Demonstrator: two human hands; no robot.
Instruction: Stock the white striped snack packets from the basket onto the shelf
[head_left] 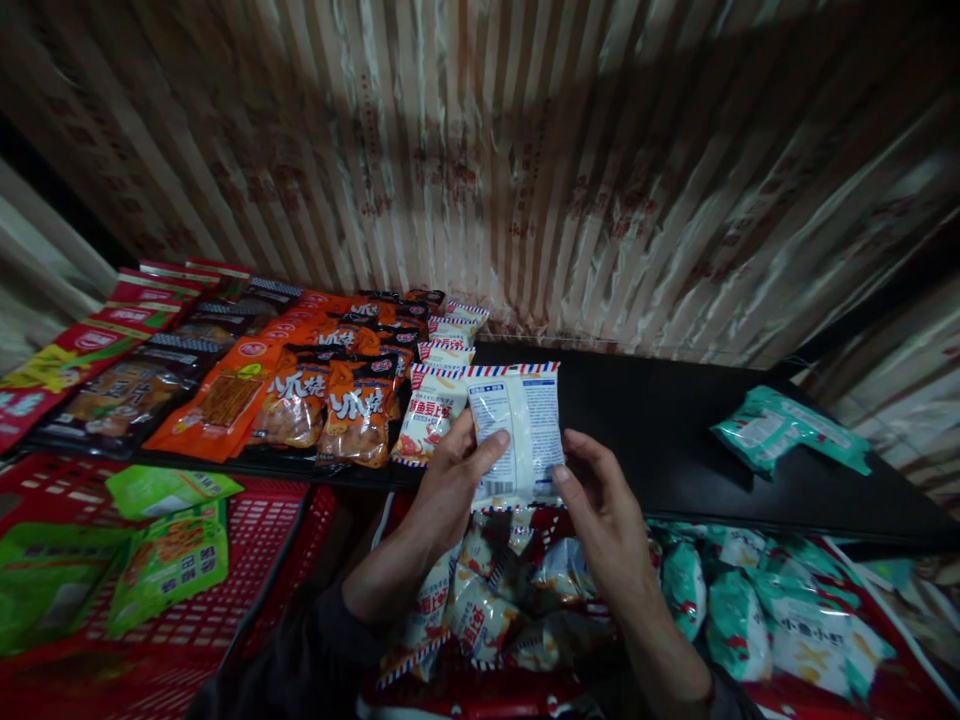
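Note:
A white snack bag (517, 440) with red-and-blue striped ends is held up at the shelf's front, its printed back and barcode facing me. My left hand (454, 480) grips its left side, thumb across the front. At the bag's right edge is my right hand (604, 500), thumb tip on the edge and fingers curled beside it. Just left of the held bag, matching white bags (427, 410) stand in a row on the black shelf (645, 410). Below my hands, more bags of this kind (480, 610) lie loose in a red basket.
Orange-black snack packs (356, 410), an orange pack (217, 400), dark packs (139, 390) and red packs (82, 350) line the shelf's left. Teal bags (787, 430) lie on its right; more teal bags (739, 620) fill the basket below. Green packs (172, 560) lie in a red basket (259, 530).

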